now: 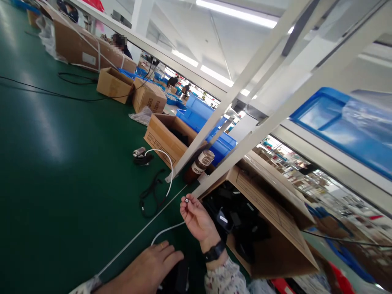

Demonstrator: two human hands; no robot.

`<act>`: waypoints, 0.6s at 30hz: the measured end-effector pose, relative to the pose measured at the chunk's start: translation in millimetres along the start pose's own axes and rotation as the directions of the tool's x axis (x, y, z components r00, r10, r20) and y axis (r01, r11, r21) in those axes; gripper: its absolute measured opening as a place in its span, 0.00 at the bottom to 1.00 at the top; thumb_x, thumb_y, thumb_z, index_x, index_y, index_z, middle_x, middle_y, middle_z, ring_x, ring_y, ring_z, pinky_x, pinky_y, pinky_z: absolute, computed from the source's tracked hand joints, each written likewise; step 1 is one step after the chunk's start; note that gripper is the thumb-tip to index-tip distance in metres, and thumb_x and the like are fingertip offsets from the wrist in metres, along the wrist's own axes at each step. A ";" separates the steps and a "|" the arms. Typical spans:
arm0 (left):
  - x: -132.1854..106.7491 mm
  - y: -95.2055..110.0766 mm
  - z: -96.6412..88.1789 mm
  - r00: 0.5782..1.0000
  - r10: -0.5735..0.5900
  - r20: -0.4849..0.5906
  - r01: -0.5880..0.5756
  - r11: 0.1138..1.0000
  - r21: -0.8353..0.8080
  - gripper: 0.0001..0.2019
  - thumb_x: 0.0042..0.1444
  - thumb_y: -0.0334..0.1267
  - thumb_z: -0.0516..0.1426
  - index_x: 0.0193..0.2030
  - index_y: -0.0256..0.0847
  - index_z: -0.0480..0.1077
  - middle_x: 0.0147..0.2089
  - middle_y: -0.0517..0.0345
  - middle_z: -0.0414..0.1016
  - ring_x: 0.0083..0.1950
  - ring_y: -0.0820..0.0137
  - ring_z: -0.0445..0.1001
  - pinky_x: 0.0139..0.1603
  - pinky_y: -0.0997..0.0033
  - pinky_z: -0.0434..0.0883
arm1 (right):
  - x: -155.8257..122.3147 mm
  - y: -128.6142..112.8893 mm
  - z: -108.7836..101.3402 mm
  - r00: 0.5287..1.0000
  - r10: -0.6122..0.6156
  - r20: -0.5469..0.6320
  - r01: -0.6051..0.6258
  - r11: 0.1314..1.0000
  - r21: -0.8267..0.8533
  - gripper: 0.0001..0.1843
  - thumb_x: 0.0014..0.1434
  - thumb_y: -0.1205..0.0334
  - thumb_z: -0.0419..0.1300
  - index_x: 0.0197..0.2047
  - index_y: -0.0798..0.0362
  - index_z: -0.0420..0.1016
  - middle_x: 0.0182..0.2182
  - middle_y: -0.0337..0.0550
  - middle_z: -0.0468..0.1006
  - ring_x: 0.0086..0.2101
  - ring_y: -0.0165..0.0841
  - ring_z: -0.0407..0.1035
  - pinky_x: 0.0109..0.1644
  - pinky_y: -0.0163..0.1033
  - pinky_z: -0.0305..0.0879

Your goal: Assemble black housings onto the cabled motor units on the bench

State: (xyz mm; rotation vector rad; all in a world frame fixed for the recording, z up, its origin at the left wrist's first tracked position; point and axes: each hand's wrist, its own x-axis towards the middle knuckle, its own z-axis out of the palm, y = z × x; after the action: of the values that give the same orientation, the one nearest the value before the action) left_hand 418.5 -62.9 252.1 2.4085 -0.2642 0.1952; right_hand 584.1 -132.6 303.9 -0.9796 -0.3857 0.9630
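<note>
My right hand (198, 218) is raised above the green table, thumb and fingertips pinching a small plug (186, 200) with a pale metal end. A white cable (167, 229) runs behind that hand and down toward my left hand (154, 263). My left hand curls over a black device (179, 275) near the bottom edge, its fingers resting on top; much of the device is hidden or dark. Just right of my right hand lies an open cardboard box (275, 253) on its side, with several black devices (235, 214) inside.
A brown bottle (199, 166) stands beside a white shelf post (214, 122). A metal-ended connector with a cable (139, 152) and a black cable (150, 192) lie on the green table (76, 183). Cardboard boxes (114, 84) and blue bins (199, 112) line the far side; people work beyond.
</note>
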 end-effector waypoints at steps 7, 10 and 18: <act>-7.1 7.3 -2.9 0.987 -0.149 0.068 0.153 0.986 -0.072 0.43 0.39 0.40 0.66 0.63 0.54 0.52 0.63 0.52 0.60 0.62 0.51 0.59 0.61 0.50 0.61 | -55.3 -1.1 4.2 0.999 0.039 -0.029 -0.033 0.982 0.188 0.12 0.48 0.69 0.69 0.37 0.57 0.74 0.32 0.40 0.71 0.29 0.23 0.64 0.37 0.28 0.64; -4.7 9.3 -5.0 0.983 -0.173 0.063 0.179 0.978 -0.109 0.48 0.36 0.35 0.65 0.65 0.57 0.48 0.65 0.58 0.58 0.63 0.55 0.59 0.61 0.58 0.62 | -98.1 10.0 -10.9 0.998 0.021 -0.062 -0.009 0.983 0.186 0.10 0.52 0.61 0.67 0.33 0.58 0.73 0.27 0.39 0.67 0.25 0.22 0.60 0.31 0.28 0.60; -6.5 -1.9 17.1 0.984 -0.173 -0.049 0.176 0.983 0.048 0.41 0.44 0.36 0.59 0.66 0.52 0.47 0.64 0.59 0.58 0.61 0.57 0.62 0.59 0.59 0.64 | -287.3 26.7 -63.9 0.979 0.057 -0.198 -0.035 0.993 0.114 0.17 0.50 0.53 0.67 0.30 0.60 0.71 0.18 0.35 0.62 0.17 0.21 0.53 0.20 0.28 0.48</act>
State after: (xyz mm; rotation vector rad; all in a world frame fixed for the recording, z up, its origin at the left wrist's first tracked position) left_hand 413.9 -71.9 236.8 2.4603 -0.0268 0.1777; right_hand 455.8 -398.0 284.6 -0.9782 -0.1395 0.9076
